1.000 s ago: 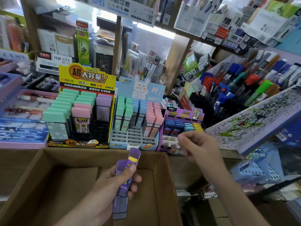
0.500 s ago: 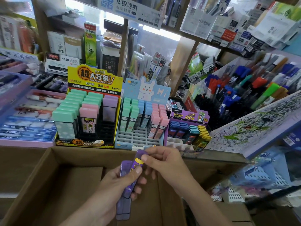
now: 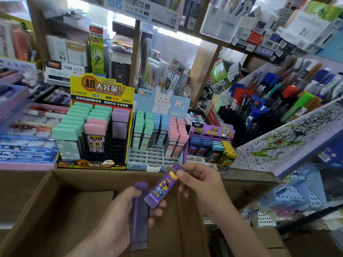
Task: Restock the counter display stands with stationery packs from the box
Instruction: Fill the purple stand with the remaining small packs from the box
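Note:
My left hand (image 3: pixel 118 216) grips a dark purple lead pack (image 3: pixel 139 216) upright over the open cardboard box (image 3: pixel 55 210). My right hand (image 3: pixel 199 182) pinches the top of a second purple pack (image 3: pixel 163 186) with a yellow band, tilted and drawn away from the left hand's pack. Behind the box stand three counter displays: a yellow stand (image 3: pixel 100 93) with green, pink and purple packs, a blue bunny stand (image 3: pixel 163 101) with empty front slots, and a small purple stand (image 3: pixel 211 129) holding blue, teal and yellow packs.
Purple trays of pens (image 3: pixel 27 138) lie at the left. A slanted scribbled test board (image 3: pixel 289 140) and a rack of pens and markers (image 3: pixel 278 97) fill the right. Shelves of boxed stationery (image 3: pixel 259 26) rise behind. A blue basket (image 3: pixel 297 193) sits at lower right.
My right hand came back from the purple stand to the left hand, took hold of one purple pack's top and pulled it out to the right. The left hand keeps the other pack.

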`<action>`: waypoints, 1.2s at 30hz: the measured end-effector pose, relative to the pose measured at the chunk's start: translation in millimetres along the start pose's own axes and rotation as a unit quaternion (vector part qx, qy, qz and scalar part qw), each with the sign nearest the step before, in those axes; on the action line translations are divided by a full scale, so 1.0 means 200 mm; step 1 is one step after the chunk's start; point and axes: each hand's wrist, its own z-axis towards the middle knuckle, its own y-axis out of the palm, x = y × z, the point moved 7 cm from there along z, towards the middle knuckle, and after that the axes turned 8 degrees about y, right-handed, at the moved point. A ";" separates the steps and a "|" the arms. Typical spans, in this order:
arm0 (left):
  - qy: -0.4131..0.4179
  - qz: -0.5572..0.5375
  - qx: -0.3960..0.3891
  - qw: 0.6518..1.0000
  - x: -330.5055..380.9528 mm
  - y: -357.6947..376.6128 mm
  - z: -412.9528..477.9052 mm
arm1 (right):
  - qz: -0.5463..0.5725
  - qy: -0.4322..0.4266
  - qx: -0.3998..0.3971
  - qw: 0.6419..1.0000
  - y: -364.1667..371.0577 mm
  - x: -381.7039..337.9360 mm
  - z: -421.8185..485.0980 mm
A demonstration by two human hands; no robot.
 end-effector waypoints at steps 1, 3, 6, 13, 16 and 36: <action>-0.007 0.010 -0.001 1.000 -0.01 0.00 0.00 | 0.008 -0.006 0.001 1.000 -0.01 -0.01 0.00; -0.016 0.005 0.005 1.000 -0.02 0.00 0.00 | 0.014 -0.020 0.007 1.000 -0.05 -0.02 0.00; -0.002 -0.003 0.006 1.000 0.01 0.00 -0.01 | 0.026 -0.028 0.020 0.999 -0.12 -0.04 0.00; 0.019 0.016 0.002 1.000 0.05 0.01 -0.01 | 0.024 -0.040 0.025 0.999 -0.20 -0.08 -0.02; 0.026 0.027 0.004 0.999 0.05 0.01 -0.01 | 0.025 -0.041 0.029 0.998 -0.22 -0.08 -0.02; 0.039 0.016 0.011 0.999 0.07 0.00 0.00 | -0.190 -0.222 0.168 0.941 -0.53 -0.45 0.11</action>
